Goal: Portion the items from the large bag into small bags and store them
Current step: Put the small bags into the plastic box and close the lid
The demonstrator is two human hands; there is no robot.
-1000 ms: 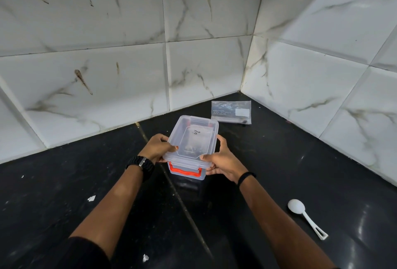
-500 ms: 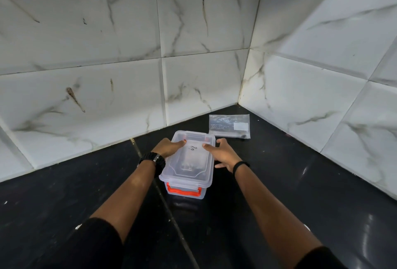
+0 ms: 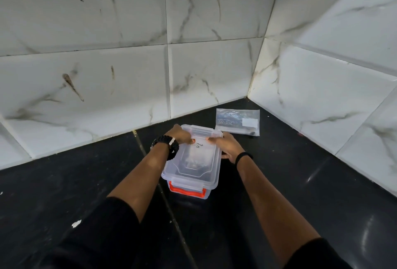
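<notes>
Black surface in white-tiled corner; left hand & right hand press flat, fingers extended, on the container lid.

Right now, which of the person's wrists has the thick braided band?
The left wrist: its thick braided black band sits beside the clear box. The right wrist wears only a thin plain black band.

A domestic kitchen corner is suggested: a glossy black stone countertop is met at the far and right sides by white marble-patterned wall tiles, whose grey grout lines are stained and worn.
</notes>
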